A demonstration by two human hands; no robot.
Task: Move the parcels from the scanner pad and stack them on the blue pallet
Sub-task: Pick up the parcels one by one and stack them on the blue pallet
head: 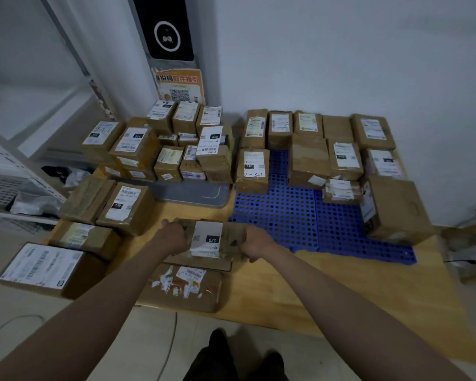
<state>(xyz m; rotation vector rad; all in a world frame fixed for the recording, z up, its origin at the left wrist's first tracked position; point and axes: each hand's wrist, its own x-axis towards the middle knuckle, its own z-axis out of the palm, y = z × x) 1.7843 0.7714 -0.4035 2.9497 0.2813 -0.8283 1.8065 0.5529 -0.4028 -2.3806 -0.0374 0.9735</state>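
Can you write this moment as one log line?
hands: left hand and right hand grip parcel | place: above table | blue pallet: partly filled

The scanner pad [201, 193] lies at mid-frame on the counter [286, 284], with stacked parcels [160, 144] on its far part. The pallet [300, 224] lies just right of it, with parcels [341, 149] along its far and right sides. At lower centre, a parcel [212, 240] sits between both hands.
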